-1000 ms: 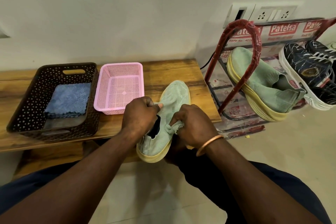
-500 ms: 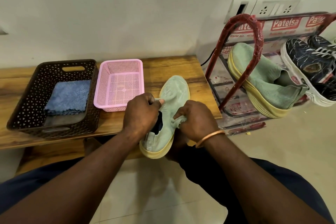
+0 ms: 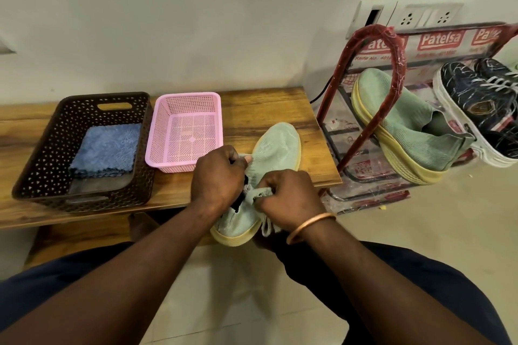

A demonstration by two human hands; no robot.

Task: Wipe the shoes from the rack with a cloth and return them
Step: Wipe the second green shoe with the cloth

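A pale green knit shoe [image 3: 276, 145] with a yellow sole lies toe-away on the wooden bench [image 3: 266, 106], its heel hanging over the front edge. My left hand [image 3: 218, 176] grips the shoe's collar at its left side. My right hand [image 3: 288, 196] pinches a small grey-green cloth [image 3: 262, 193] against the shoe's opening, and a bit of the cloth hangs below the hand. The matching green shoe [image 3: 406, 126] leans on the red shoe rack [image 3: 392, 45] at the right.
A dark brown perforated basket [image 3: 36, 165] holding a folded blue cloth [image 3: 108, 148] stands at the bench's left, with a pink basket [image 3: 185, 109] beside it. Dark patterned sneakers [image 3: 482, 98] sit on the rack's right. Wall sockets are above the rack.
Both hands keep their hold on the shoe and cloth. My right hand has shifted slightly over the shoe's opening, and the view has tilted a little.
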